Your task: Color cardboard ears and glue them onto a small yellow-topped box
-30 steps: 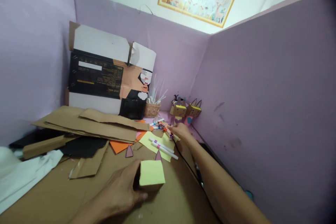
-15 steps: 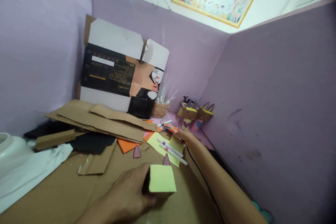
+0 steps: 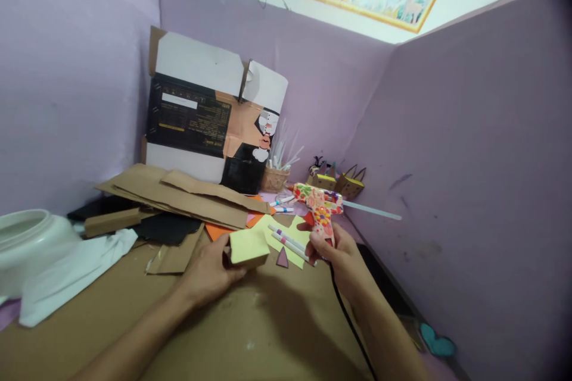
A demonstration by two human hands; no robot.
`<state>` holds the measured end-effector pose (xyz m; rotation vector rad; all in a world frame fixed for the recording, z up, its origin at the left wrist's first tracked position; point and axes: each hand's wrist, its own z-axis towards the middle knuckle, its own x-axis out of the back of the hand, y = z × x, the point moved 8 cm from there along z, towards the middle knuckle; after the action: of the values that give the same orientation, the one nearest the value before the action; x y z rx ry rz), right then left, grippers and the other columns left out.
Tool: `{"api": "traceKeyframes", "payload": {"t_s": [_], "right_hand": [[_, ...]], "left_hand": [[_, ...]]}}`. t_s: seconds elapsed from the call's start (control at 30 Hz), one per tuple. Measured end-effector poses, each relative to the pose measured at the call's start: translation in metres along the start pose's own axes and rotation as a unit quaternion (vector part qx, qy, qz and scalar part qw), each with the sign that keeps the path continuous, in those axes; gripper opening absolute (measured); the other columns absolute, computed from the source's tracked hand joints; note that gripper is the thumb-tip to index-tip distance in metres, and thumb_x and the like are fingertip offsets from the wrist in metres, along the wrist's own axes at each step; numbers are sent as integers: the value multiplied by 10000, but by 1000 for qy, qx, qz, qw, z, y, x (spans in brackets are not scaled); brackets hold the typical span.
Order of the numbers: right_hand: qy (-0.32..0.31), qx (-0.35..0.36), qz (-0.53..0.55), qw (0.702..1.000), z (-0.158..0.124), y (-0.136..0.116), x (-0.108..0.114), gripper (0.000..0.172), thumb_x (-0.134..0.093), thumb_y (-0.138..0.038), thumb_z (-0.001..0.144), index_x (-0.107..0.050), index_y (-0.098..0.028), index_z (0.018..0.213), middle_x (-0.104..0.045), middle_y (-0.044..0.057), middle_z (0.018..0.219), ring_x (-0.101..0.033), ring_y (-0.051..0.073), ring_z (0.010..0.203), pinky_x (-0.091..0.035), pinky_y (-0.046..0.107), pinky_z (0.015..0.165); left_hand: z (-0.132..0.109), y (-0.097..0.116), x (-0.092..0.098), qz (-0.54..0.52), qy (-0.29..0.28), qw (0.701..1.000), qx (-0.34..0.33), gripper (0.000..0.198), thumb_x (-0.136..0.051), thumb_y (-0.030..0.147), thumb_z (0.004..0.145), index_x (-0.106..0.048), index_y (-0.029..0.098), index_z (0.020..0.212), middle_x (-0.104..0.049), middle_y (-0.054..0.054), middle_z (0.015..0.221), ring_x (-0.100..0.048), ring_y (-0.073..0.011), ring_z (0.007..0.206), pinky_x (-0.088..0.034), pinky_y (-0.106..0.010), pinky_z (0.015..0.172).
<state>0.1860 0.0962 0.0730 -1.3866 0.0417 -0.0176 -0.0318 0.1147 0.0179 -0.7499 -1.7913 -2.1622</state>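
Observation:
My left hand (image 3: 214, 271) is closed around a small cardboard box (image 3: 249, 247) with a pale yellow top, held above the brown table surface. In my right hand (image 3: 335, 253) is a flower-patterned glue gun (image 3: 319, 208), gripped by its handle. Its nozzle points left, and a long clear glue stick (image 3: 373, 210) sticks out of its back. A black cord (image 3: 346, 309) hangs from the handle. Between the hands lie a small purple triangle (image 3: 282, 258) and two white markers (image 3: 288, 244), the markers on yellow paper (image 3: 295, 227).
Cardboard sheets (image 3: 179, 193) and black paper (image 3: 167, 227) lie at the back left, near a white pot (image 3: 36, 244) and a white cloth (image 3: 84, 268). A basket of glue sticks (image 3: 274, 180) and small cardboard figures (image 3: 351, 181) stand at the back.
The glue gun has been lifted off the table and turned in my right hand. My left hand has moved the box up and to the left.

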Motion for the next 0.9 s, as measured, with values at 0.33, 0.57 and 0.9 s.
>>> {"api": "traceKeyframes", "payload": {"t_s": [0.33,0.57,0.9], "right_hand": [[28,-16,91,995,-3,33,19,363,-658,-316,646,-572,-151,957,-650,119,1010,-606,154,586,-336,186,345],[-26,19,-67,997,-5,26,23,357,-673,-283,685,-586,-167,1012,-667,58,822,-563,155,638,-393,213,477],[-129,31,-172,976,-17,10,26,265,-619,-340,751,-629,-180,960,-665,68,901,-611,218,825,-489,299,741]], "left_hand": [[-7,8,-29,21,-68,996,-52,585,-660,220,589,-551,236,1164,-582,-52,1222,-519,-288,1125,-423,-377,913],[-8,7,-26,33,-59,996,-50,587,-662,266,590,-559,244,1167,-605,-37,1190,-552,-279,1083,-443,-346,884],[-9,10,-28,45,-77,995,-53,556,-660,272,619,-550,256,1163,-563,-33,1228,-540,-268,1084,-454,-322,856]]}}
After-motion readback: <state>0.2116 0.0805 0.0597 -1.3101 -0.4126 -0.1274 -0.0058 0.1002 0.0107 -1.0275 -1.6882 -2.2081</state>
